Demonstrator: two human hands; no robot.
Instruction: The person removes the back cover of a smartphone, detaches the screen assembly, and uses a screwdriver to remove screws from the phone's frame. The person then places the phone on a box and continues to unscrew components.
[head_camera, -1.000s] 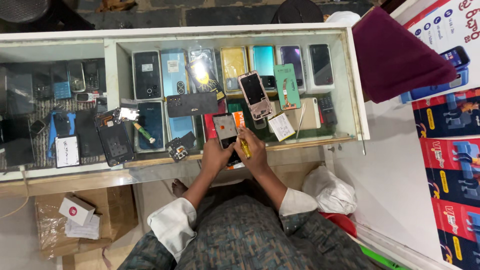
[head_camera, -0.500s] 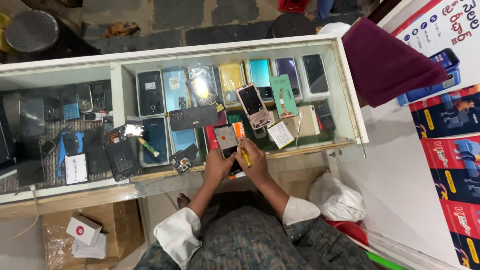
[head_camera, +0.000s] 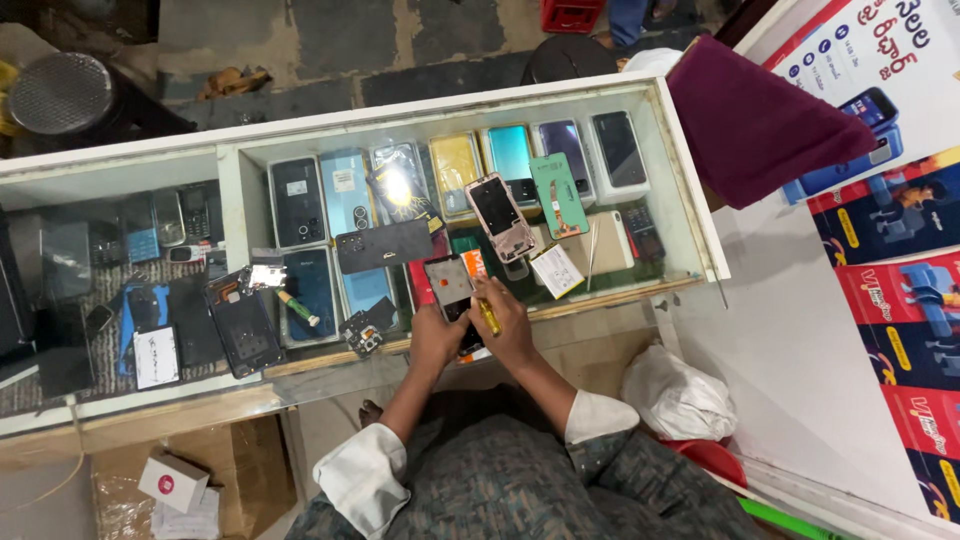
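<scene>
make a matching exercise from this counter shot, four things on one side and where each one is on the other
Things:
1. opened phone
2. yellow-handled tool
3. maroon cloth
4. small white box

Places:
A. draped over the counter's far right corner
B. on cardboard below the counter, lower left
C. in the right hand
D. in the left hand, over the glass top

Pairs: 1-D, 2-C, 3-A, 4-B

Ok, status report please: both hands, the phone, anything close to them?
Left hand holding opened phone over glass counter. Right hand gripping yellow-handled tool against it. Pink phone frame and white battery lying close by.
</scene>
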